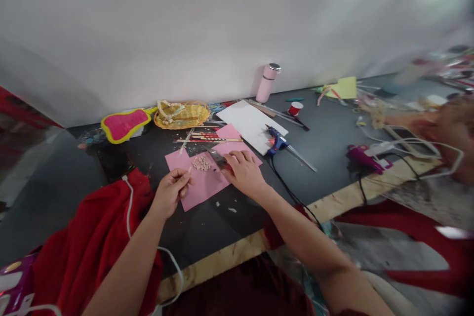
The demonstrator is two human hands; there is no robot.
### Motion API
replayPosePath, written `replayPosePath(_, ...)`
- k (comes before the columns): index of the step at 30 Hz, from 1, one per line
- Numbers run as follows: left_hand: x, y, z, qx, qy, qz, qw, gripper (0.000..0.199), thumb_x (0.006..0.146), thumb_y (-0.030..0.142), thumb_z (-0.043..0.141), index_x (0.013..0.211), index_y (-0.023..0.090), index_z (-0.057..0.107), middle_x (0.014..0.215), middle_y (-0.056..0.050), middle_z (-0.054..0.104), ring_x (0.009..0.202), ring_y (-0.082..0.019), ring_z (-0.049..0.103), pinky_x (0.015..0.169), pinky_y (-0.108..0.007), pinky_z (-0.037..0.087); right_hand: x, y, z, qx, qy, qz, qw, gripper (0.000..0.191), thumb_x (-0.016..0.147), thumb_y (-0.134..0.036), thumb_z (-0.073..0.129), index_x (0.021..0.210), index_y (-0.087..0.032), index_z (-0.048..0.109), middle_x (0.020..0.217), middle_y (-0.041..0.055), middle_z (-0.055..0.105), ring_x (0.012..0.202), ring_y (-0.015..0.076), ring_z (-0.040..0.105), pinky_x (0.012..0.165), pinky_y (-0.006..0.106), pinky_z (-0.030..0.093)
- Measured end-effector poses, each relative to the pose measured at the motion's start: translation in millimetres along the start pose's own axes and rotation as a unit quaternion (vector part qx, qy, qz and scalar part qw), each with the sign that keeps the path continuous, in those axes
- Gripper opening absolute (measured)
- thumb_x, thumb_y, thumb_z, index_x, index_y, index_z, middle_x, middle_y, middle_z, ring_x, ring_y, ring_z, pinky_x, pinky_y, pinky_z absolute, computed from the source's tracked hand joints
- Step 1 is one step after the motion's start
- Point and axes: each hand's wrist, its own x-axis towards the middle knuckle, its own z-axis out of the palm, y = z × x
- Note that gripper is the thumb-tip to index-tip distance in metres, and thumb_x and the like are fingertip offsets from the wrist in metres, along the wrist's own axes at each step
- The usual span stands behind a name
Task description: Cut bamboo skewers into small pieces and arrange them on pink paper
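On the pink paper (202, 190), the pile (201, 163) lies between both hands' fingers. Over its left edge, the left hand (172, 190) pinches a pale bit (190, 171) — fingertips closed; over its right, the right hand (244, 172) grips a dark tool (217, 158).

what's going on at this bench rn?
A person is working with both hands over pink paper. The left hand pinches a small pale piece; the right hand holds a dark tool, its exact type unclear. A small pile of pale bits lies on the paper between them. Just beyond are patterned sticks. A blue glue gun rests to the right, by a white sheet, and a woven basket sits farther back, to the left.
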Motion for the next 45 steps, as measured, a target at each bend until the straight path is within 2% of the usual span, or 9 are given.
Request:
replayPosePath(5,-0.2,1.5,0.2,0.011,0.001,-0.011,1.000,0.025,0.072,0.033,0.070,0.074,0.013,0.056,0.066,0.000,0.062,0.039,-0.001,0.036,0.036,-0.013,0.021,-52.5,32.7,-43.1,0.050,0.031,-0.014,0.998,0.031,0.090,-0.019,0.043,0.119,-0.020,0.054,0.116,0.0103,0.056,0.107,0.0241,0.047,0.094,0.040,0.038)
replayPosePath(10,-0.7,1.5,0.7,0.027,0.000,-0.015,1.000,0.025,0.069,0.032,0.072,0.074,0.013,0.057,0.070,-0.001,0.064,0.040,-0.001,0.038,0.036,-0.013,0.023,-129.5,104.3,-71.1,0.011,0.028,0.183,0.983,0.025,0.086,-0.020,0.041,0.102,-0.017,0.060,0.096,0.0083,0.064,0.086,0.0203,0.059,0.078,0.032,0.044)
replayPosePath(14,-1.1,0.9,1.9,0.033,0.004,-0.016,0.999,0.026,0.068,0.032,0.073,0.074,0.014,0.057,0.070,-0.001,0.064,0.040,-0.002,0.039,0.036,-0.013,0.023,-167.2,127.4,-68.1,-0.009,-0.082,0.268,0.960,0.021,0.083,-0.030,0.045,0.092,-0.019,0.060,0.080,0.0039,0.066,0.073,0.0188,0.060,0.063,0.027,0.041)
replayPosePath(20,-2.1,-0.4,3.5,0.030,0.000,-0.003,1.000,0.025,0.069,0.033,0.072,0.074,0.014,0.056,0.068,0.000,0.065,0.039,-0.001,0.038,0.037,-0.014,0.023,-180.3,134.9,-49.0,-0.036,-0.092,0.293,0.951,0.019,0.083,-0.029,0.040,0.080,-0.021,0.057,0.074,0.0033,0.064,0.070,0.0193,0.059,0.061,0.028,0.037)
replayPosePath(23,-1.9,-0.5,3.1,0.034,-0.005,-0.002,0.999,0.026,0.071,0.035,0.070,0.074,0.014,0.055,0.068,0.000,0.065,0.039,-0.001,0.038,0.037,-0.013,0.023,-169.9,137.6,-47.2,-0.048,-0.099,0.270,0.957,0.019,0.085,-0.028,0.038,0.081,-0.021,0.055,0.075,0.0055,0.062,0.069,0.0213,0.058,0.060,0.030,0.037)
replayPosePath(26,-1.4,-0.7,2.3,0.042,-0.002,-0.004,0.999,0.028,0.070,0.037,0.070,0.074,0.014,0.055,0.068,-0.001,0.065,0.038,-0.001,0.038,0.036,-0.014,0.021,-135.9,119.0,-49.0,-0.007,-0.035,0.190,0.981,0.018,0.088,-0.027,0.037,0.086,-0.021,0.054,0.086,0.0069,0.062,0.078,0.0209,0.058,0.070,0.032,0.040)
replayPosePath(32,-0.8,-2.8,1.5,0.029,-0.005,0.002,1.000,0.030,0.070,0.039,0.070,0.074,0.014,0.054,0.068,-0.002,0.066,0.037,-0.001,0.038,0.035,-0.014,0.023,-26.6,23.1,-36.3,0.104,-0.001,-0.040,0.994,0.016,0.092,-0.022,0.040,0.088,-0.020,0.055,0.088,0.0053,0.062,0.085,0.0177,0.057,0.077,0.028,0.042)
replayPosePath(36,-0.2,-4.1,-0.2,0.030,-0.011,0.007,0.999,0.031,0.072,0.041,0.068,0.075,0.014,0.053,0.069,-0.001,0.066,0.036,-0.002,0.038,0.034,-0.015,0.026,28.2,-19.3,-10.2,0.098,-0.023,-0.121,0.988,0.013,0.091,-0.016,0.043,0.091,-0.018,0.056,0.088,0.0050,0.062,0.086,0.0169,0.056,0.077,0.027,0.043)
replayPosePath(45,3.5,-8.5,-5.2,-0.009,-0.025,0.015,1.000,0.031,0.074,0.042,0.066,0.078,0.015,0.053,0.069,-0.002,0.066,0.036,-0.002,0.037,0.035,-0.015,0.024,52.4,-36.8,16.7,0.083,-0.051,-0.177,0.979,0.021,0.087,-0.009,0.044,0.105,-0.014,0.055,0.101,0.0089,0.058,0.096,0.0182,0.053,0.086,0.030,0.042)
